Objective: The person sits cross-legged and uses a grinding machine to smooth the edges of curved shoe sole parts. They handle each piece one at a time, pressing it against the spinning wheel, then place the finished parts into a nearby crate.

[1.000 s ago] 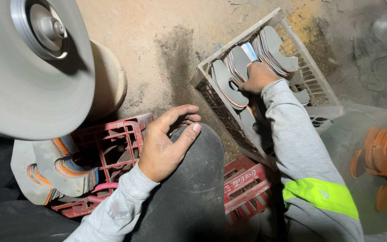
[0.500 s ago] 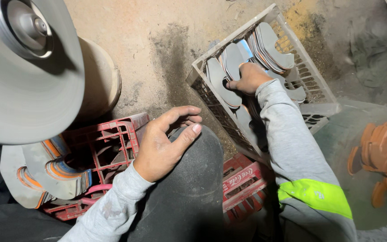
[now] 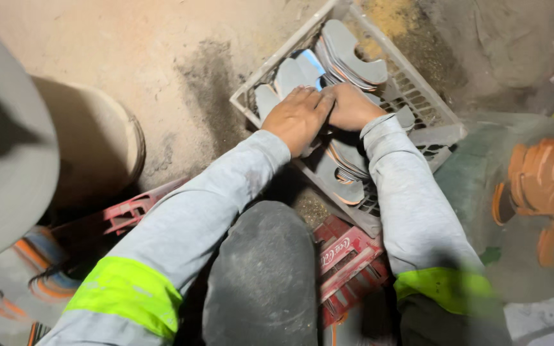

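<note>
- Head view: both hands are down in the crate [image 3: 418, 96], side by side and touching at the fingers over the soles [image 3: 347, 54].
- Left hand [image 3: 297, 116] lies palm down, fingers bent onto the grey soles near the crate's middle; what its fingertips close on is hidden, so I cannot tell whether it grips one.
- Right hand [image 3: 352, 106] is curled, knuckles up, pressed against the left hand's fingers; it seems to close on the edge of a sole, but the grip itself is out of sight, so that stays uncertain.
- The soles are flat grey cut-outs with a notched, curved outline. One stack stands on edge toward the crate's far corner, just beyond the right hand; more lie overlapped toward the crate's near side, under the right forearm.
- Key relation: the soles lie directly under and just beyond both hands. The far stack's long axis runs roughly along the crate's far right wall. The right hand is nearer to that stack; the left is nearer the loose pieces by the crate's left wall.
- The crate is white plastic mesh, set at an angle on the dusty floor [image 3: 161, 64].
- Near side of the crate: a red crate [image 3: 347, 256] butts against it, partly under the person's dark knee [image 3: 264, 269].
- Left of the crate, well apart: a large grey wheel [image 3: 8, 166], blurred, at the picture's edge.
- Right of the crate: a blurred round bin with orange pieces [image 3: 546, 186].
</note>
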